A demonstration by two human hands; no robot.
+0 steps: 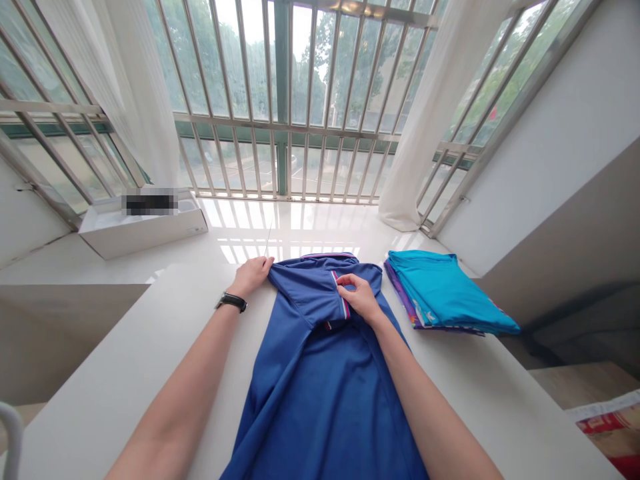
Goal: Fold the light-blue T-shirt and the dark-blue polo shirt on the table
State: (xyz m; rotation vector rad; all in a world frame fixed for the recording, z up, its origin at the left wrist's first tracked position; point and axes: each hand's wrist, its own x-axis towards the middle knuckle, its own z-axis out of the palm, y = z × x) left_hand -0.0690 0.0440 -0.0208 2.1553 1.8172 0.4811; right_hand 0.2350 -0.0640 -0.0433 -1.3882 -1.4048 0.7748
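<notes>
Beneath the barred window (283,100): white table (115,360) is bearing the work, set against the sill (295,217).
Blue shirt (340,393): lying mid-table, collar end toward window; lower body is running long and wrinkled, not folded up, so looking partway at best.
Clothes stack (445,287): sitting folded just right of shirt, looking done.
White box (150,233): standing on sill, left; contents blurred.
Sleeve (307,293): lying inward across upper body; opposite side, can't tell.
Left hand (255,273): fingers together, pinching shoulder edge.
Right hand (361,298): nearly closed, thumb and finger pinching striped cuff (345,308).
Black watch (233,302): circling left wrist.
</notes>
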